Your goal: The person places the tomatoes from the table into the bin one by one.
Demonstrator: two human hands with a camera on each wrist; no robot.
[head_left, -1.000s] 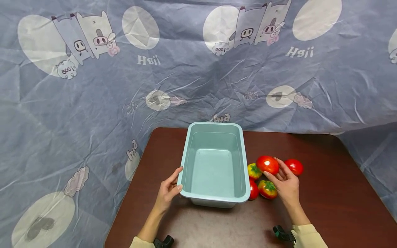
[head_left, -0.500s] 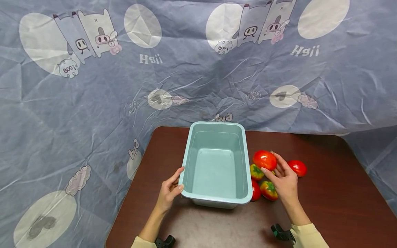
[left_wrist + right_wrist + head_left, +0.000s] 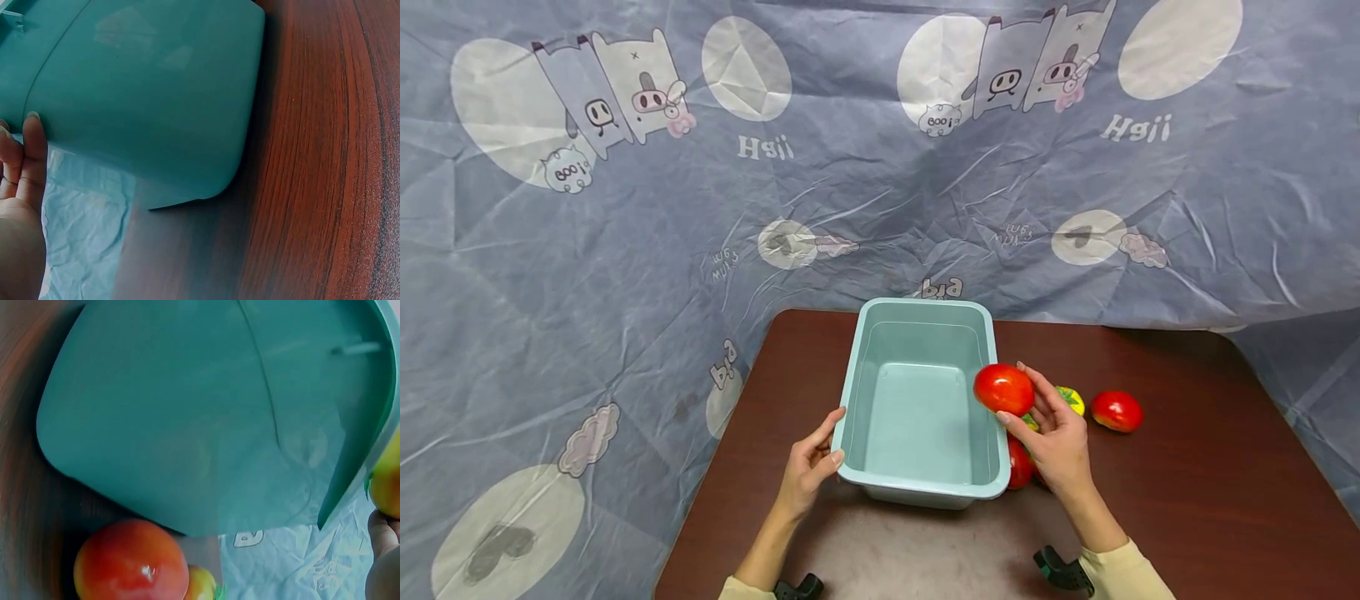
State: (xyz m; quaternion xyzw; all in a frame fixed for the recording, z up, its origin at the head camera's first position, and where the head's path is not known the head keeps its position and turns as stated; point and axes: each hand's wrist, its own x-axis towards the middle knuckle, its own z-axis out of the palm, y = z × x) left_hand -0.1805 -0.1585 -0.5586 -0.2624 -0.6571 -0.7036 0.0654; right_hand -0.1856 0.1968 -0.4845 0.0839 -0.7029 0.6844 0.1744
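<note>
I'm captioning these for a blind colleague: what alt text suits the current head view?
A person's right hand holds a shiny red fruit at the right rim of a pale blue-green tub, while their left hand grips the tub's left rim. More red and yellow fruits lie to its right on a brown table, with a cartoon-print cloth behind.

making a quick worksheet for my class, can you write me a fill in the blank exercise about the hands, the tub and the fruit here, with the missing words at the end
The left hand grips the tub on its ____ side, as the wearer sees it.
The right hand holds a fruit that looks ____ in the head view.
On the table, the loose fruits lie to the ____ of the tub.
The number of fruits lying on the tub's floor is ____.

Missing words: left; red; right; zero
</note>
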